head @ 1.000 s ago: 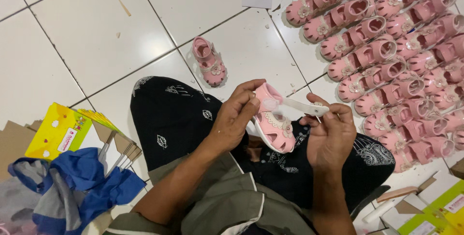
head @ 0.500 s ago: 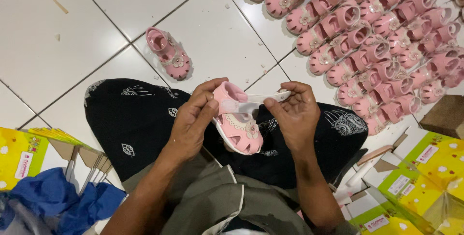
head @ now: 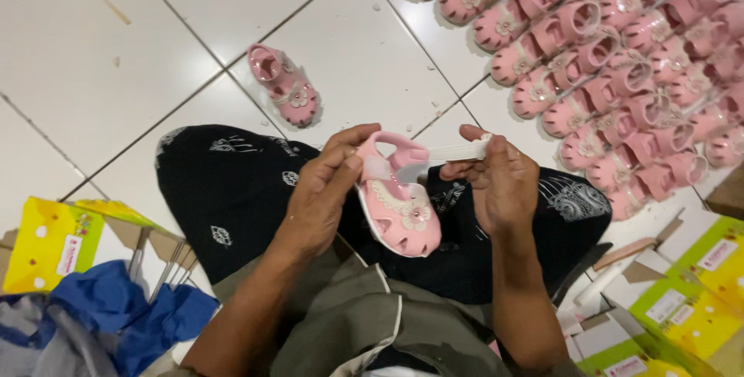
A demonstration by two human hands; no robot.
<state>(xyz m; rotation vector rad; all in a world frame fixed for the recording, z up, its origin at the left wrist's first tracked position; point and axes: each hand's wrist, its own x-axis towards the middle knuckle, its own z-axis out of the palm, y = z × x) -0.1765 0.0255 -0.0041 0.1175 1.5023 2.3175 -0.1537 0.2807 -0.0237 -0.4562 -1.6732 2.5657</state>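
Left hand [head: 322, 195] closed around heel of pink sandal [head: 399, 206], held above lap. Right hand [head: 500, 179] pinches white strap [head: 453, 151] pulled out from sandal. 1 loose sandal [head: 284, 94] on tiled floor [head: 139, 51].

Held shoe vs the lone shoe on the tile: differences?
The held shoe is gripped over the lap by the left hand, its strap pulled out sideways by the right hand; the lone shoe lies untouched on the floor, strap closed. Both are pink with a flower.
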